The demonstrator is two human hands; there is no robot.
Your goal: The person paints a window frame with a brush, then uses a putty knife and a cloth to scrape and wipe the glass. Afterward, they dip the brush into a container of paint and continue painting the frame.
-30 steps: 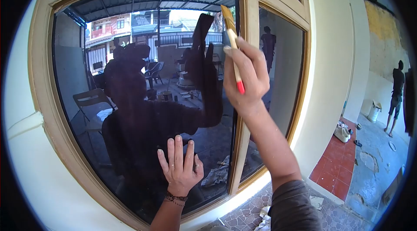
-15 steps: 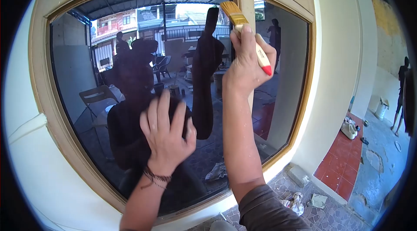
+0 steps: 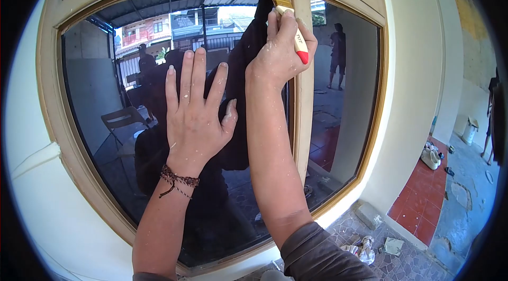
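Note:
My right hand (image 3: 278, 51) grips a paintbrush (image 3: 301, 48) with a cream handle and a red tip. The brush's yellow-brown bristles point up and reach the top right corner of the dark window pane (image 3: 211, 223), close to the inner edge of the beige wooden frame (image 3: 299, 96). Flat against the glass, fingers spread, lies my left hand (image 3: 194, 117), below and left of the brush. White specks dot both hands, and a braided bracelet circles my left wrist. The glass mirrors a dark silhouette, a folding chair and a building.
A narrower pane (image 3: 330, 122) lies right of the frame's upright. Shoes (image 3: 431, 158) stand on red tiles (image 3: 418, 204) at the right. Below are a block (image 3: 368, 215) and a crumpled cloth (image 3: 366, 249). Farther off, a white bucket (image 3: 469, 129) stands near a partly visible person (image 3: 490, 122).
The paintbrush in my right hand has moved up to the pane's top right corner. My left hand has risen and now lies flat on the glass with fingers spread.

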